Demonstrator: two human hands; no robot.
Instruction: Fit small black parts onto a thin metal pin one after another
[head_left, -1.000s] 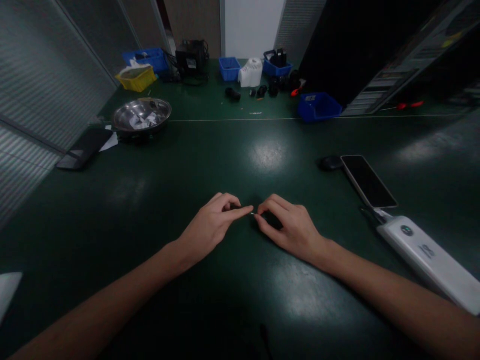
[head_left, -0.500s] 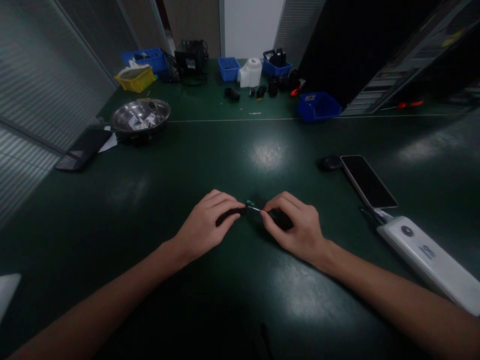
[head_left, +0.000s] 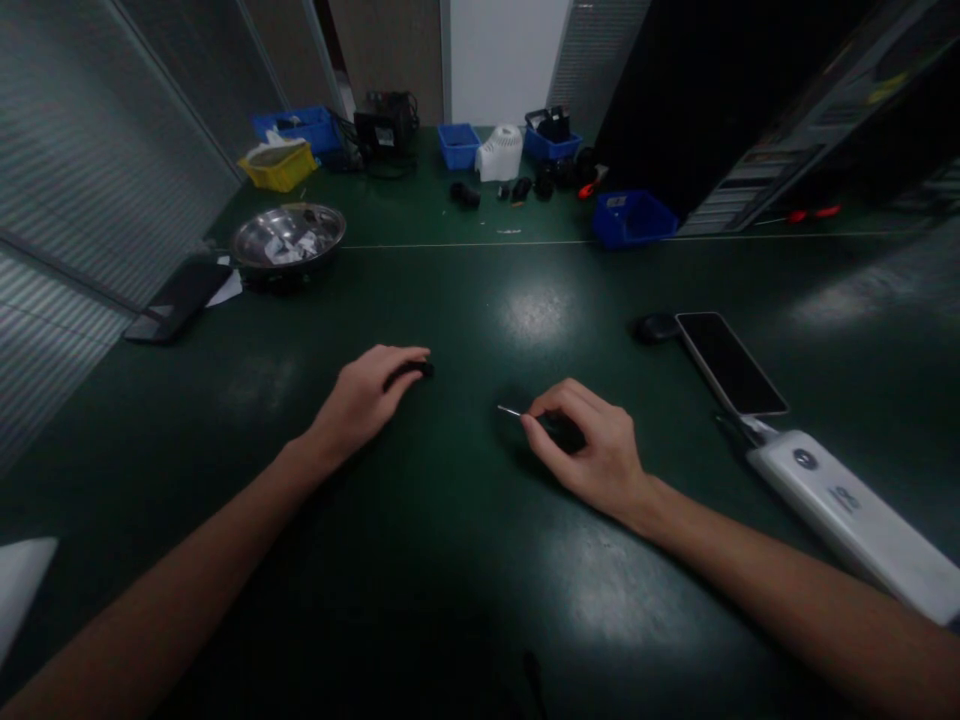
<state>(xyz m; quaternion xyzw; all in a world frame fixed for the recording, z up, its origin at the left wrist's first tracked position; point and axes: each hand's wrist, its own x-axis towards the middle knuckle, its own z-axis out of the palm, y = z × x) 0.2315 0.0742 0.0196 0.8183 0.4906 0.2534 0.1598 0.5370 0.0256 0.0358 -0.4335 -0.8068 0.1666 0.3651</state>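
My left hand, at left of centre, pinches a small black part between thumb and fingers. Most of that part is hidden inside the grip, so its kind does not show. Across the green tabletop, my right hand is closed on a thin metal-tipped tool, much like a small screwdriver. Its bright tip points left toward the middle of the table, and its rear portion is dark and mostly covered by the fingers. The two hands are well apart, and the tool does not touch the black part.
To the right lie a phone, a black mouse and a white power bank-like device. A steel bowl with white scraps stands at back left. Several blue bins, including one, and a yellow bin line the back.
My left hand has moved left and away from me with the black part, off the tool's tip. The small green piece at the tip no longer shows. The right hand has barely moved.
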